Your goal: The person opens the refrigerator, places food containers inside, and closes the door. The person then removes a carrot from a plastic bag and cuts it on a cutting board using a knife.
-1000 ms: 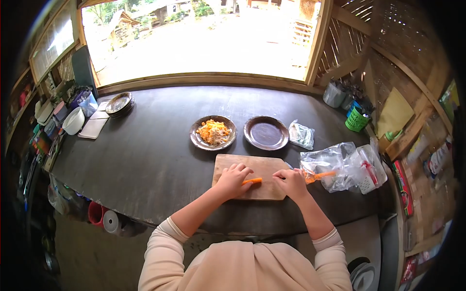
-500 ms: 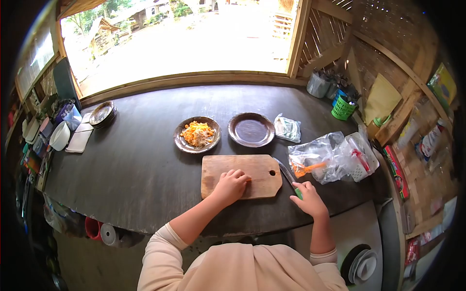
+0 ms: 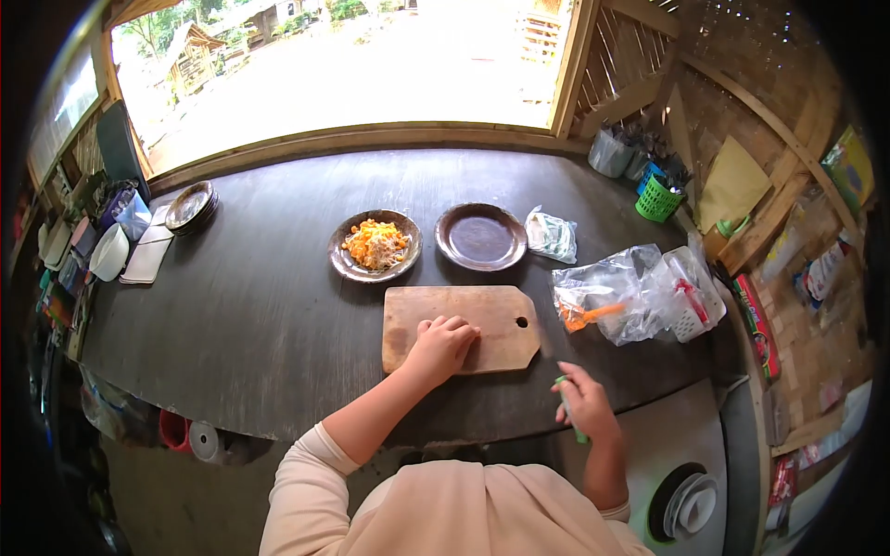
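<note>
My left hand [image 3: 443, 345] rests on the wooden cutting board [image 3: 505, 347], its fingers curled down and closed. Whatever lies under the fingertips is almost wholly hidden; a trace of orange shows at their edge. Just right of the board, my right hand [image 3: 587, 405] is closed around the green handle of a knife [image 3: 579, 434]. The blade is blurred by motion and hard to see. Beyond the board stands a brown plate heaped with orange and whitish shredded food [image 3: 375, 244]. Beside it is a second brown plate [image 3: 480, 237] with nothing on it.
A clear plastic bag [image 3: 630, 296] with something orange lies right of the board. A small packet [image 3: 552, 233] sits beside the second plate. Stacked plates [image 3: 192, 208] stand far left, a green basket [image 3: 658, 198] far right. The dark table's front edge [image 3: 306, 435] curves before me.
My right hand has picked up the knife from beside the board, lifting it and drawing it slightly towards me. My left hand keeps its place on the board. The view has tilted slightly.
</note>
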The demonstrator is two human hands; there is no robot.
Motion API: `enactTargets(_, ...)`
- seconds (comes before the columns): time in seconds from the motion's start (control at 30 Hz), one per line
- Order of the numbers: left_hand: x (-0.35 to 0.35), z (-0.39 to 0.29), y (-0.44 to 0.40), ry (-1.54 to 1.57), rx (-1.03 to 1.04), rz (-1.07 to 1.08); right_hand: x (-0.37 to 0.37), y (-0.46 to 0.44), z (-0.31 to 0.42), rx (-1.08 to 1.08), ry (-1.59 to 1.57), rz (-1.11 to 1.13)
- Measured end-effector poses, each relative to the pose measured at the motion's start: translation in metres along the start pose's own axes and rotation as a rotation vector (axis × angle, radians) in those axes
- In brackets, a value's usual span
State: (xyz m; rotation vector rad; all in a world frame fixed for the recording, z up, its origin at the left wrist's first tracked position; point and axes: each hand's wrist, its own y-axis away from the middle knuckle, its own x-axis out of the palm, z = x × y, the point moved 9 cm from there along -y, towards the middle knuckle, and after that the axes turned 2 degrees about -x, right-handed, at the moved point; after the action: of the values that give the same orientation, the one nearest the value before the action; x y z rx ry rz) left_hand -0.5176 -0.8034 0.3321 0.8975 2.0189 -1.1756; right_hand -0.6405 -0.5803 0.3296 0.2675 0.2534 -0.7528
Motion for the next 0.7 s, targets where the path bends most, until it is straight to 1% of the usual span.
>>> enactTargets(0.07,0.0,-0.002,0.001,0.003,0.011,-0.004,0.035,0.004,0.005,-0.069,0.05,0.175)
enactTargets(0.1,0.0,-0.001,0.001,0.001,0.01,-0.011,0.047,0.006,0.015,-0.102,0.101,0.203)
enactTargets(0.23,0.0,0.0,0.001,0.023,0.008,-0.02,0.07,0.008,0.033,-0.145,0.142,0.241)
enactTargets(0.27,0.0,0.0,0.001,0.021,0.008,-0.019,0.074,0.007,0.031,-0.146,0.14,0.241)
enactTargets(0.33,0.004,0.002,0.001,0.054,-0.013,0.016,0.077,0.005,0.033,-0.271,0.198,0.197)
enactTargets(0.47,-0.001,-0.002,0.0,0.041,-0.001,-0.018,0.077,0.01,0.04,-0.299,0.204,0.182)
enactTargets(0.57,0.0,-0.002,0.0,0.021,-0.007,-0.005,0.076,0.01,0.046,-0.347,0.212,0.169)
enactTargets(0.63,-0.001,-0.002,0.0,0.018,0.002,-0.023,0.076,0.009,0.048,-0.418,0.239,0.151)
enactTargets(0.7,-0.002,-0.003,0.0,0.004,0.0,-0.017,0.075,0.008,0.048,-0.423,0.265,0.15)
